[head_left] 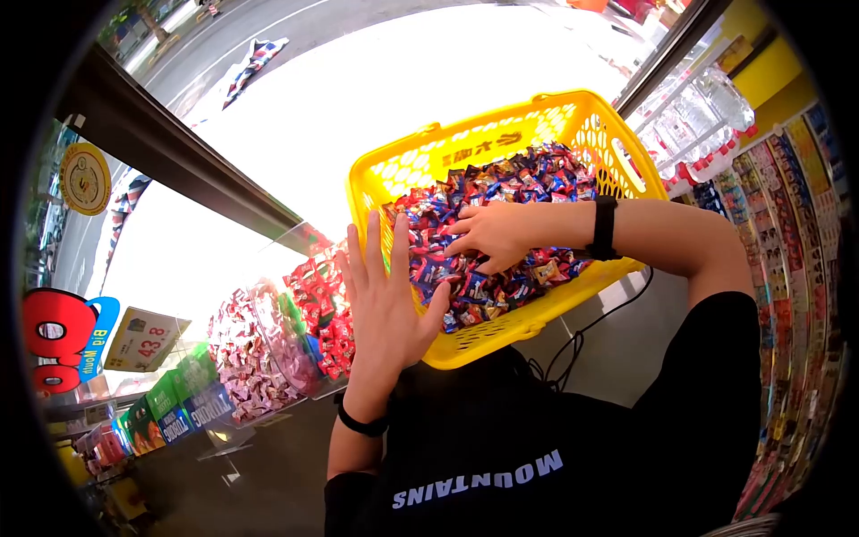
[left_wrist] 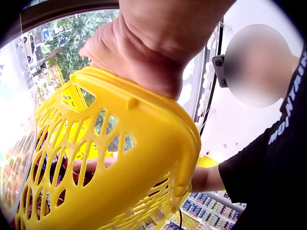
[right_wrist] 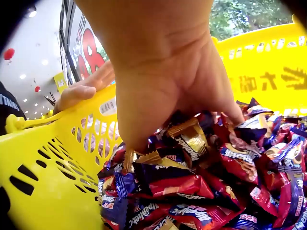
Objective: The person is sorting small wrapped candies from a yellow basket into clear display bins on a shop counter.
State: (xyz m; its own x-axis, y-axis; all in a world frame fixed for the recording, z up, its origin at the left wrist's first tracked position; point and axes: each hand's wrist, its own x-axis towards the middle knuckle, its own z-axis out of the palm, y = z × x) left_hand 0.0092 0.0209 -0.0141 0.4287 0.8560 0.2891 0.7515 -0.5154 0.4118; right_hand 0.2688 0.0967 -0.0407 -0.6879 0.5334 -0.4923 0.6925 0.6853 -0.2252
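Wrapped candies (head_left: 528,188) in red, blue and gold fill a yellow basket (head_left: 501,336). The right hand (head_left: 497,234) lies on them with fingers spread, and in the right wrist view the fingertips of that hand (right_wrist: 168,91) sink among the candies (right_wrist: 192,196), partly hidden. Straight fingers mark the left hand (head_left: 389,300), which rests on the basket's left rim. From the left wrist view, the heel of the left hand (left_wrist: 139,67) lies against the rim of the basket (left_wrist: 158,139); its fingertips are hidden there.
Clear bins hold pink candies (head_left: 255,349) and red-wrapped candies (head_left: 327,309) left of the basket. A price sign (head_left: 146,340) stands farther left. Water bottles (head_left: 707,116) and hanging packets (head_left: 787,233) are at the right. A black cable (head_left: 582,333) runs below the basket.
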